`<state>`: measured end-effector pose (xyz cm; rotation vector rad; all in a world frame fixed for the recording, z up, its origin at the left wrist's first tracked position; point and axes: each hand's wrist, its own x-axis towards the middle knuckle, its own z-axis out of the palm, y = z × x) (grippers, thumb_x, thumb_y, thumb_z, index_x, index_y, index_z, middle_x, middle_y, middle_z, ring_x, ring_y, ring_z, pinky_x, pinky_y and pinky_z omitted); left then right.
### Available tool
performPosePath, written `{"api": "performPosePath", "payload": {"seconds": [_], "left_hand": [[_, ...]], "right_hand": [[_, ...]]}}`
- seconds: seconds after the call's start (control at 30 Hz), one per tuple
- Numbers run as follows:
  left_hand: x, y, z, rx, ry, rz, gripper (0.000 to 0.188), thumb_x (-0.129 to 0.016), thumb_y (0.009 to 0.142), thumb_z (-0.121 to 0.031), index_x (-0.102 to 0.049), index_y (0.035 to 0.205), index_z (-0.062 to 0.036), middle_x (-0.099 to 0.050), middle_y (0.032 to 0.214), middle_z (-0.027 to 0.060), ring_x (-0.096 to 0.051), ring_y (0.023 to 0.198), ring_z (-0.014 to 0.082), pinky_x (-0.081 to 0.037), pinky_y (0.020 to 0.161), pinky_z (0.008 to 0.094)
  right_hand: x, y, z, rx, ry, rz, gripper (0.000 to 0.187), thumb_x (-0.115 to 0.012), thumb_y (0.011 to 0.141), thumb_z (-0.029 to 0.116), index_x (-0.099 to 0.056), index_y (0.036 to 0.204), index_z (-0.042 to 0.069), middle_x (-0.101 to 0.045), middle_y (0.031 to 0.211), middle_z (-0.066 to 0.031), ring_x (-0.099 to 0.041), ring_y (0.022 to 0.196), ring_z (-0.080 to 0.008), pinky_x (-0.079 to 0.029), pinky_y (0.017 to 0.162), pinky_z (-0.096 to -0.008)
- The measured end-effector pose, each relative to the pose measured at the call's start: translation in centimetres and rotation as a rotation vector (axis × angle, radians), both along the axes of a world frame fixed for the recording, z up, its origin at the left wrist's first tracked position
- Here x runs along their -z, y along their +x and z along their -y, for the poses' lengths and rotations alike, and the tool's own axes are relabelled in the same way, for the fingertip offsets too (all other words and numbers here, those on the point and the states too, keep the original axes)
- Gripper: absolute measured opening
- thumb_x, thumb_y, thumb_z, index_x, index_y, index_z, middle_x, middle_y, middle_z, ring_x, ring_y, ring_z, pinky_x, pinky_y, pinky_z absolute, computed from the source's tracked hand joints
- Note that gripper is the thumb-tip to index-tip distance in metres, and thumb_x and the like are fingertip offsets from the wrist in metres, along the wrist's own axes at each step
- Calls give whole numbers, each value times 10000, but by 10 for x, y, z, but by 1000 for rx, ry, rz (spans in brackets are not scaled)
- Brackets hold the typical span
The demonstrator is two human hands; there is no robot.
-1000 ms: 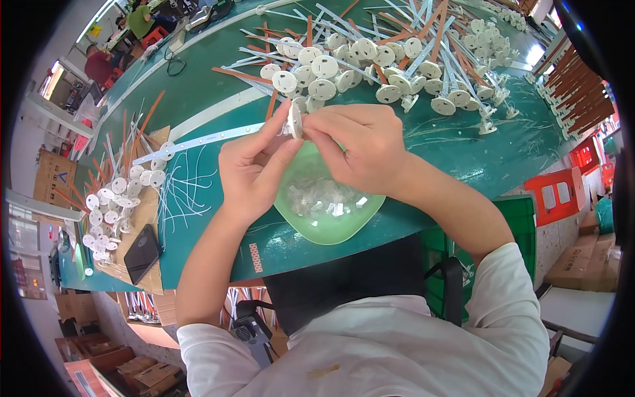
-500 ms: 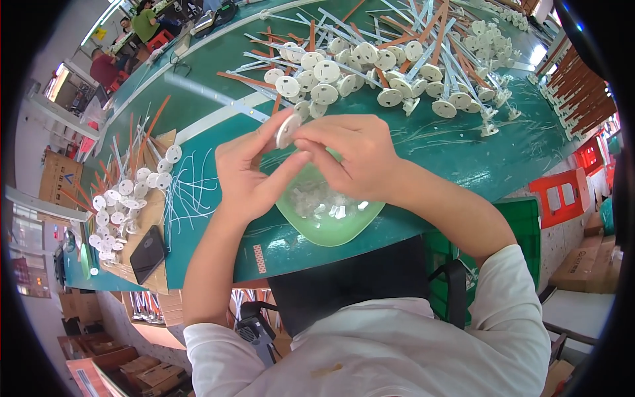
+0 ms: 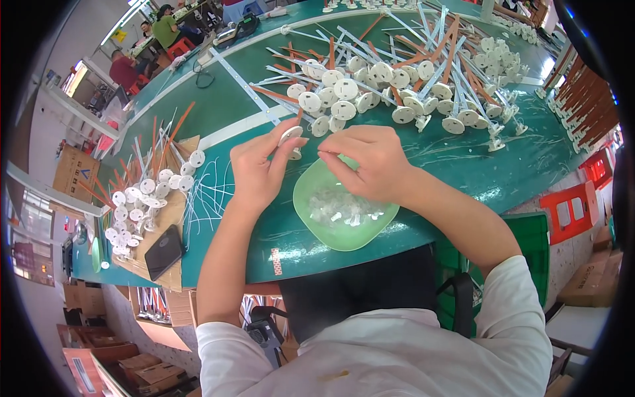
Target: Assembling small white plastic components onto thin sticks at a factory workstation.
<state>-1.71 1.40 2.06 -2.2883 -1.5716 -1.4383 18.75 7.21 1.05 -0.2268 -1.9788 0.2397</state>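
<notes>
My left hand [image 3: 260, 169] pinches a white round plastic disc [image 3: 290, 135] above the green table [image 3: 456, 178]. My right hand [image 3: 366, 162] hovers beside it, fingers pinched together close to the disc, over a light green plastic bowl [image 3: 340, 235] that holds several small clear plastic pieces [image 3: 337, 208]. Whether the right fingers hold a small piece I cannot tell. The bowl sits at the table's near edge, partly hidden by my right hand.
A big heap of white discs on stems with orange and white sticks [image 3: 397, 86] fills the table beyond my hands. To the left lie more discs on cardboard [image 3: 142, 205], loose white strips [image 3: 208, 198] and a black phone [image 3: 164, 251]. Other people [image 3: 162, 30] sit far off.
Both hands have stayed over the bowl, and the disc in my left hand has turned from edge-on to showing more of its face. My right fingers remain pinched beside it.
</notes>
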Motion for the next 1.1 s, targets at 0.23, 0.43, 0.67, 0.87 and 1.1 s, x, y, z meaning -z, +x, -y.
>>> {"api": "performPosePath", "payload": {"seconds": [0.23, 0.43, 0.67, 0.87, 1.1], "left_hand": [[-26, -60, -15, -208, 37, -345, 151, -656, 910, -106, -713, 1037, -47, -721, 977, 164, -710, 878, 311, -551, 754, 415], [-95, -189, 16, -575, -143, -471, 200, -630, 937, -161, -701, 1066, -26, -719, 912, 166, -690, 807, 286, -524, 745, 373], [-98, -275, 71, -679, -619, -545, 170, -648, 851, -118, -686, 989, -27, -699, 894, 175, -662, 861, 399, -518, 779, 449], [-66, -130, 41, -529, -144, -460, 364, -624, 836, -69, -633, 1198, -39, -683, 1024, 181, -666, 908, 360, -516, 771, 442], [-2, -3, -1, -79, -336, -559, 444, -640, 833, -119, -593, 1274, -155, -599, 1008, 112, -628, 914, 284, -525, 752, 411]], "right_hand": [[1, 1, -4, 9, -17, 14, 124, -737, 743, -6, -704, 853, 40, -704, 784, -89, -686, 670, -259, -544, 595, -328], [4, 0, 0, -15, -41, 61, 94, -735, 754, 20, -701, 838, 47, -710, 792, -87, -688, 681, -262, -551, 607, -340], [7, -1, 0, -67, -46, 186, 51, -720, 784, 54, -696, 830, 52, -712, 797, -85, -684, 682, -266, -554, 611, -352], [9, 1, 1, -76, -43, 214, 56, -723, 782, 49, -698, 831, 49, -714, 797, -90, -681, 669, -270, -552, 599, -355], [4, -1, 0, -96, -24, 257, 79, -739, 770, 48, -696, 835, 46, -712, 795, -96, -684, 667, -270, -555, 596, -355]]}}
